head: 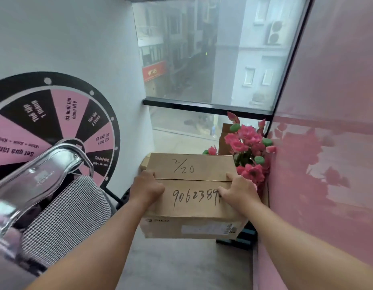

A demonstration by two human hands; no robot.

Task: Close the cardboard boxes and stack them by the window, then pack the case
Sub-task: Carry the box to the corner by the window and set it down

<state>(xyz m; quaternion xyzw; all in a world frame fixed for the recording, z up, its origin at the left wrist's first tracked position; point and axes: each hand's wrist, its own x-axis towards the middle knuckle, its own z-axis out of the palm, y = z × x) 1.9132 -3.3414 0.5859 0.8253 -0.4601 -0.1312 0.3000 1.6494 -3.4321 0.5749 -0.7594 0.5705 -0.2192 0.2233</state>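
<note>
Two hands rest on top of a closed cardboard box (191,195) that sits low in the corner by the window (212,51). The left hand (146,188) lies on the box's left side with its fingers curled over the seam where the two top flaps meet; the fingertips are hidden, so whether they grip the flap edge cannot be told. The right hand (237,190) lies on the right side, fingers bent and spread across the near flap, thumb pointing toward the seam, pressing down on the cardboard rather than closing round it.

The far flap carries handwritten "2/20", the near flap a handwritten number partly covered by the right hand. The box's front face shows a printed "PICO" mark and a white label. What the box stands on is hard to make out: a dark object with teal edges (240,237) shows under its right front corner.

Just behind and to the right of the box, pink artificial flowers (248,143) lean against the pink wall (327,143), with more brown cardboard (224,143) visible behind them. To the left stand a chair with a chrome frame (45,174) and a pink-and-black prize wheel (56,122) against the white wall. The floor (181,264) is grey.
</note>
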